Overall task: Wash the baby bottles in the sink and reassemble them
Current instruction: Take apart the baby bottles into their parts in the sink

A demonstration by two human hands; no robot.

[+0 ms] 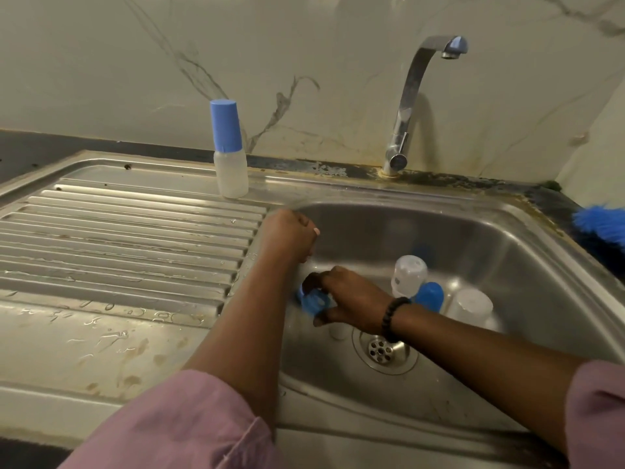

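My right hand (351, 299) grips a blue bottle cap (314, 304) low against the left wall of the sink basin (507, 252). Just above it, my left hand (291, 235) is curled around what looks like a clear bottle body (307, 264), blurred and mostly hidden. Behind my right wrist in the basin stand a clear bottle (409, 275), another blue cap (430, 296) and a second clear piece (470, 308). A small white part (338, 331) lies near the drain (384, 350). One assembled bottle with a blue cap (230, 154) stands upright on the sink's back ledge.
A chrome faucet (406, 106) rises behind the basin, and no water runs from it. A ribbed, wet steel drainboard (118, 238) stretches to the left. A blue bristle brush (602, 228) lies on the counter at the right edge. A marble-patterned wall stands behind.
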